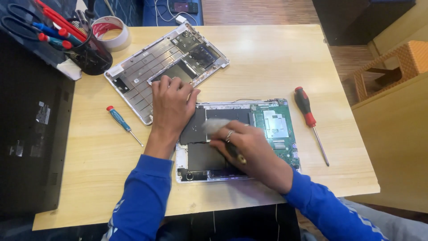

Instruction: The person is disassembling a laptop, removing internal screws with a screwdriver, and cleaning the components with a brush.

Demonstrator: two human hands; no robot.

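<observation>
Left hand point(170, 103) lies flat, fingers spread, on the open laptop base point(236, 140) at the worktop point(267, 58) centre, holding nothing. Right hand point(249, 149) is clamped on a brush point(223, 134), bristles blurred, probably touching the black battery. Green board point(278, 129) to its right. Grey cover point(167, 67) behind. Red screwdriver point(310, 120) right, small blue screwdriver point(122, 124) left, tape roll point(111, 33) far left.

We see a pale wooden table point(267, 58), blue sleeves point(142, 196), a green circuit board point(285, 143) beside black battery panels point(203, 156), a red-and-black screwdriver point(305, 105), a blue screwdriver with a red cap point(118, 118), and a silver-grey laptop cover point(147, 71).
</observation>
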